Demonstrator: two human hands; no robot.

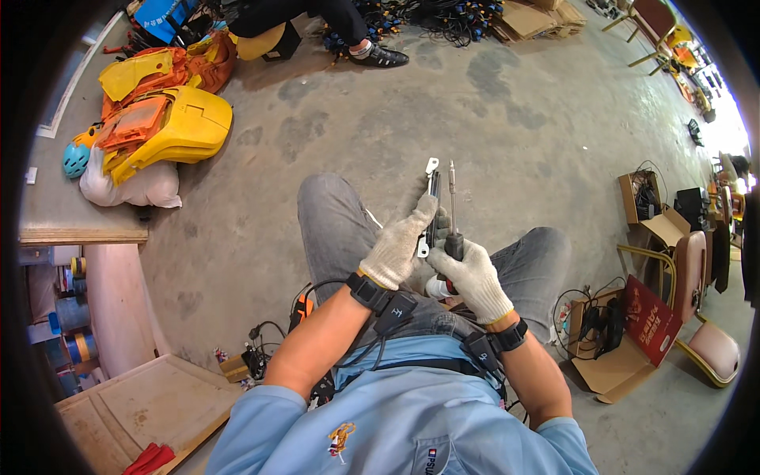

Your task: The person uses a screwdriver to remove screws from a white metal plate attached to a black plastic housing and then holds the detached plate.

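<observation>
My left hand [398,247], in a pale knitted glove, is closed on a narrow dark bar-shaped part [434,187]. White metal tabs with holes show at its far and near ends; its exact kind I cannot make out. Beside it my right hand [477,283], gloved alike, grips a screwdriver [452,194] by its dark handle. The long metal shaft points away from me, nearly parallel to the part, and its tip looks free of it. Both hands are above my lap, between my knees. A white and red object [438,288] shows partly below my right hand.
Yellow and orange plastic shells [178,127] are piled at the left, next to a white sack [131,184]. Open cartons with cables [598,328] and a chair [689,273] stand at the right. Another person's shoe [380,56] and tangled cables [451,20] are at the back.
</observation>
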